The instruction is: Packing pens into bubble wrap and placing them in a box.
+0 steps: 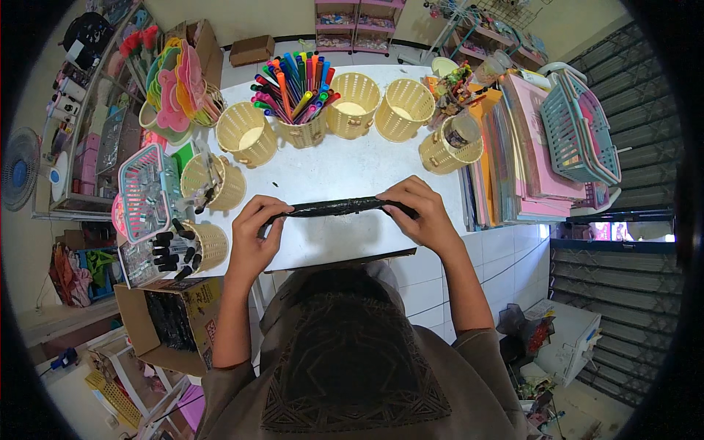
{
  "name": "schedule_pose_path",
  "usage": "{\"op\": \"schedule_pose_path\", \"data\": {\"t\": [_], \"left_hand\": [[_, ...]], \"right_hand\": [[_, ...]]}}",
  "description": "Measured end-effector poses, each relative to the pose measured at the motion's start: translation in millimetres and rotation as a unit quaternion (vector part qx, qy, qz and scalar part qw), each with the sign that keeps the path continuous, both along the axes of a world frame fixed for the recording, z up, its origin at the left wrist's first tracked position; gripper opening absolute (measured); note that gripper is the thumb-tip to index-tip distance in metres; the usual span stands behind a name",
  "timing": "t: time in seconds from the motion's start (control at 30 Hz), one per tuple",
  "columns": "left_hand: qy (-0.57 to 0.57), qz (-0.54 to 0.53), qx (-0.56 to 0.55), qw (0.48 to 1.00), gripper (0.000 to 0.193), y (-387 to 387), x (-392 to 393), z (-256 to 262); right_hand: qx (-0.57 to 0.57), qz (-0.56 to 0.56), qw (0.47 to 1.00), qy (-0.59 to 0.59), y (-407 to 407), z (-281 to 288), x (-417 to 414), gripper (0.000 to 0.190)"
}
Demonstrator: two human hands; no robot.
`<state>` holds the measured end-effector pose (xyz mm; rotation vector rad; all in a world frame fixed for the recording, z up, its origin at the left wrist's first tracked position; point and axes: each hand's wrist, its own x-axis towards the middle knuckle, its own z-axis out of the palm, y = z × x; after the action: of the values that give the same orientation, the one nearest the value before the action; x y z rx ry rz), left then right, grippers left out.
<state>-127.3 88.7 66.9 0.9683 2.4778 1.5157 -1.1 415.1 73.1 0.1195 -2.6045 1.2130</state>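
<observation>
A long strip of shiny black plastic (338, 207), rolled or folded narrow, is stretched level above the front of the white table (330, 170). My left hand (259, 228) pinches its left end between thumb and fingers. At the other end my right hand (413, 212) grips the strip, and a short piece of it shows below the fingers. Whether the plastic is a bag or a sheet cannot be made out. A soft shadow lies on the tabletop beneath it.
Cream woven-plastic baskets arc around the table; one holds colored markers (297, 91), another black-capped pens (176, 250). At right stand stacked paper folders (511, 148) and a blue plastic basket (577, 129). A cardboard box (132, 324) with black plastic inside is below left.
</observation>
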Motion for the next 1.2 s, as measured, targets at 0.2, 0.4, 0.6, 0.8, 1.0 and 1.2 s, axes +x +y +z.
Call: {"op": "schedule_pose_path", "data": {"t": [0.2,0.4,0.6,0.8,1.0,1.2], "left_hand": [[-0.005,0.016,0.029,0.999,0.031,3.1,1.4,-8.8],[-0.030,0.027,0.002,0.999,0.026,3.4,-1.7,-3.4],[-0.031,0.017,0.025,0.999,0.020,2.9,-2.9,-11.5],[-0.012,0.005,0.007,1.000,0.016,-1.8,-2.7,-10.7],[0.041,-0.011,-0.031,0.999,0.011,-5.4,-2.1,-0.3],[0.069,-0.027,-0.037,0.997,0.009,-10.5,-4.1,-3.8]], "right_hand": [[-0.015,-0.025,0.999,0.040,-0.3,-10.2,0.9,0.024],[0.003,-0.022,0.999,0.038,-3.8,-1.2,-2.2,0.021],[0.018,-0.024,0.999,0.030,-4.5,-1.7,-2.3,0.021],[0.028,0.003,1.000,-0.002,-4.4,11.2,-2.2,0.018],[0.054,0.006,0.999,-0.001,-8.3,12.0,-3.2,0.017],[0.049,0.017,0.995,-0.086,-5.6,23.2,-5.2,0.015]]}}
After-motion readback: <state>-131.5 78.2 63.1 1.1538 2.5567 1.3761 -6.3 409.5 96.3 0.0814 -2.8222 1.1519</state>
